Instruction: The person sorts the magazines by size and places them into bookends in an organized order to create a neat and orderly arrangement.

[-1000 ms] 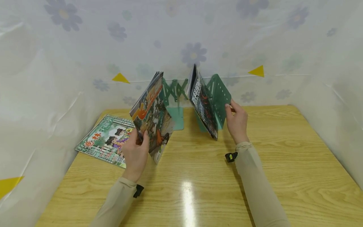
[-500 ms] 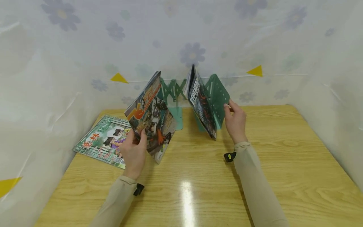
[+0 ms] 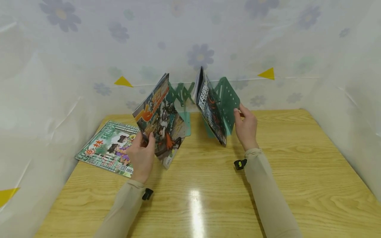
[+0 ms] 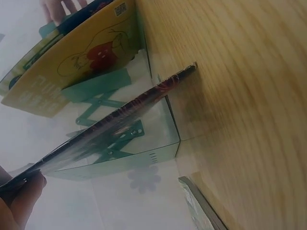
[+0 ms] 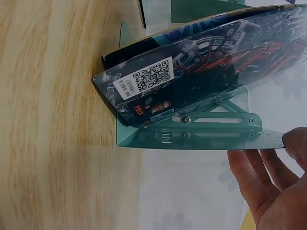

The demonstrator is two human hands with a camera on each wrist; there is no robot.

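Note:
My left hand (image 3: 142, 160) pinches a magazine (image 3: 162, 124) with an orange title by its near edge, tilted above the table. In the left wrist view that magazine (image 4: 120, 115) shows nearly edge-on, its lower corner close to the tabletop. My right hand (image 3: 246, 127) grips the right end plate of a green expandable book rack (image 3: 228, 102), thumb on one side and fingers on the other, as the right wrist view shows. Against the rack's inside lean dark-covered magazines (image 3: 212, 110); a yellow cover (image 4: 96, 60) faces the left wrist camera. The rack's left plate is partly hidden.
A green-and-white magazine (image 3: 110, 147) lies flat at the table's left, partly behind my left hand. The wooden table (image 3: 268, 195) meets a flower-patterned sheet (image 3: 148, 39) at the back. Yellow triangles (image 3: 123, 81) mark the sheet.
The magazine in my left hand has turned slightly, showing more of its front cover and shifting a little in angle. My right hand keeps its grip on the rack plate.

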